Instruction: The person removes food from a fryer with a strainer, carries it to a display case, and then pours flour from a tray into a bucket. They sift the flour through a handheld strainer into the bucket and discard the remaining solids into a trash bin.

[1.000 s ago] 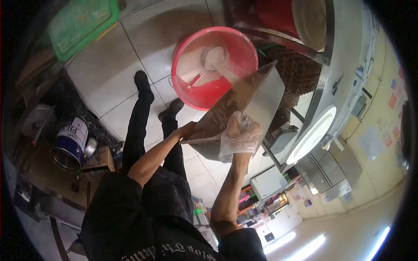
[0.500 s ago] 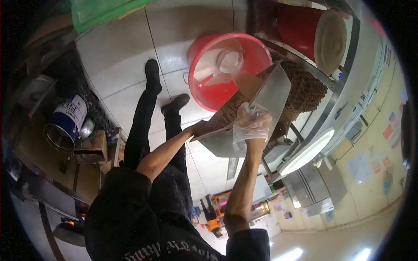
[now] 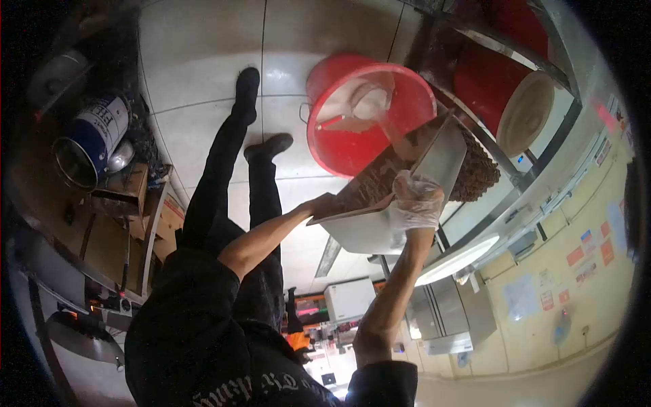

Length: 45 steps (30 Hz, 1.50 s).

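A large grey-sided box (image 3: pixel 356 230), open-topped and brownish inside, is tilted between my hands. Its lower end overlaps the rim of a red tub (image 3: pixel 339 71) on the floor. My right hand (image 3: pixel 415 200), in a clear plastic glove, is closed around the box's upper edge. At the near left corner, my left hand (image 3: pixel 322 205) grips the edge, with its fingers partly hidden. A pale blur shows between box and tub. Inside the tub lie pale powder (image 3: pixel 349 98), a whitish bowl-like piece (image 3: pixel 369 100) and a red-handled tool (image 3: pixel 332 122).
Brown bumpy trays, like egg trays (image 3: pixel 478 169), are stacked behind the box. A red bucket (image 3: pixel 488 88) with a pale lid lies beyond, near a metal frame (image 3: pixel 549 146). Left are a blue-and-white can (image 3: pixel 95 139) and a cardboard box (image 3: pixel 122 190). My feet stand on tiled floor (image 3: pixel 203 61).
The box has tipped further and shifted slightly right with both hands on it. The whole view has also shifted, and the egg trays show less behind the box.
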### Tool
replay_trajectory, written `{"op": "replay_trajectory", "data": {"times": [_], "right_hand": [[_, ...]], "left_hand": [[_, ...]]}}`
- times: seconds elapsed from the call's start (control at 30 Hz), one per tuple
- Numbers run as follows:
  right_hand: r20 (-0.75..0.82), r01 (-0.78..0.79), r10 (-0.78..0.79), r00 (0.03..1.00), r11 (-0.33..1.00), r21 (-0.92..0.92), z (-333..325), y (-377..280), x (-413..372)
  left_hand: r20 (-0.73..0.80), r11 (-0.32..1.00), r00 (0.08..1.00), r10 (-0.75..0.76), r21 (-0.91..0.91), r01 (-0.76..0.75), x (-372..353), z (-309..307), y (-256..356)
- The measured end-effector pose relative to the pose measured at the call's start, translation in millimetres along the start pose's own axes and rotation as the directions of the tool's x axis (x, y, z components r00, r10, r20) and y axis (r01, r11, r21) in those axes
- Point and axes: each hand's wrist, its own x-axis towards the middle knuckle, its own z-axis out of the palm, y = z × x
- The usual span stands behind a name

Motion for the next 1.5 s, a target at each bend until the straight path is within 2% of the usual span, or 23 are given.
{"op": "replay_trajectory", "data": {"times": [0.1,0.13,0.17,0.33,0.47,0.5,0.57,0.6,0.63,0.67,0.7,0.73,0.77,0.8,0.83,0.87,1.0,1.13,1.2,1.3,1.37,1.4,1.5], "right_hand": [[0.075,0.143,-0.130,0.989,0.967,-0.210,5.4,1.3,7.2],[0.019,-0.142,0.141,0.990,0.976,0.163,2.9,-0.3,-4.5],[0.020,-0.110,0.108,0.994,0.980,0.166,4.9,-11.0,2.5],[0.081,-0.022,0.019,0.997,0.999,0.043,12.2,-20.0,7.4],[0.126,-0.039,0.069,0.990,0.973,-0.227,8.8,-27.9,2.3],[0.121,-0.049,0.080,0.989,0.971,-0.236,-3.1,7.8,-5.5],[0.101,0.628,-0.644,0.758,0.679,-0.381,-27.4,98.8,-11.2],[-0.041,0.553,-0.579,0.814,0.795,-0.248,-42.9,97.9,-36.4],[-0.176,0.474,-0.483,0.858,0.876,-0.094,-59.6,95.7,-68.0],[0.093,-0.260,0.256,0.962,0.965,0.026,-94.1,60.6,-92.3],[-0.001,-0.218,0.219,0.976,0.972,0.092,-105.1,79.0,-129.3],[-0.018,-0.149,0.187,0.982,0.833,0.533,-100.4,151.4,-168.9],[-0.147,-0.232,0.281,0.948,0.930,0.286,-103.7,142.0,-202.7],[-0.077,-0.356,0.434,0.897,0.816,0.456,-106.1,138.3,-235.5],[0.413,-0.698,0.591,0.693,0.407,0.589,-122.3,176.7,-256.8],[-0.305,-0.328,0.531,0.790,0.788,0.522,-95.6,95.8,-286.3],[-0.321,-0.001,0.495,0.807,0.545,0.838,-54.1,130.6,-303.7],[-0.404,0.094,0.315,0.859,0.679,0.728,-92.6,67.0,-227.2],[-0.598,0.452,0.165,0.784,0.509,0.732,-89.8,61.6,-175.1],[-0.494,0.453,0.242,0.835,0.206,0.867,-106.0,31.5,-126.4],[-0.371,0.431,0.220,0.902,-0.462,0.775,-111.2,19.7,-109.3],[-0.379,0.433,0.210,0.901,-0.476,0.766,-106.6,17.7,-110.5],[-0.309,0.352,0.169,0.936,-0.440,0.826,-61.2,19.3,-122.2]], "left_hand": [[-0.068,0.987,0.997,-0.034,-0.159,0.023,5.2,13.3,-2.0],[-0.063,0.983,0.997,-0.033,-0.181,0.021,-0.3,32.2,4.3],[-0.114,0.984,0.993,-0.016,-0.179,-0.004,1.2,23.6,5.7],[-0.036,0.987,0.998,-0.054,-0.154,0.048,8.5,21.7,-1.7],[-0.081,0.888,0.982,-0.170,-0.445,0.117,20.3,47.9,-11.5],[0.079,0.954,0.985,-0.155,-0.246,0.170,2.5,-0.7,28.6],[-0.253,0.841,0.950,-0.185,-0.541,0.019,12.8,34.6,-23.4],[-0.121,0.980,0.980,-0.155,-0.140,0.138,-1.3,-6.3,2.2],[-0.143,0.844,0.932,-0.332,-0.486,0.226,-34.4,-59.7,72.1],[-0.203,0.857,0.919,-0.337,-0.469,0.211,-41.3,-68.6,81.6],[-0.266,0.875,0.904,-0.336,-0.444,0.194,-49.5,-79.5,91.4],[-0.392,0.928,0.893,-0.223,-0.365,0.071,-58.3,-84.5,103.3],[-0.507,0.964,0.857,-0.088,-0.261,-0.056,-67.0,-90.6,119.2],[-0.498,0.982,0.861,-0.102,-0.186,0.009,-86.0,-106.9,161.6],[-0.493,0.992,0.862,-0.117,-0.101,0.077,-114.4,-124.1,214.0],[-0.535,0.997,0.841,-0.080,-0.047,0.065,-133.6,-130.0,247.2],[-0.611,0.998,0.792,0.014,0.055,0.024,-178.8,-162.7,369.3],[-0.732,0.974,0.664,0.151,0.227,0.028,-164.9,-212.6,412.8],[-0.735,0.902,0.539,0.411,0.411,-0.129,-124.8,-258.3,389.5],[-0.717,0.923,0.586,0.377,0.345,-0.173,-87.0,-291.6,450.5],[-0.775,0.912,0.492,0.396,0.395,-0.113,-37.5,-326.4,454.8],[-0.785,0.869,0.392,0.480,0.488,-0.086,-12.9,-347.0,450.5],[-0.816,0.893,0.372,0.442,0.438,-0.099,29.2,-368.4,499.2]]}}
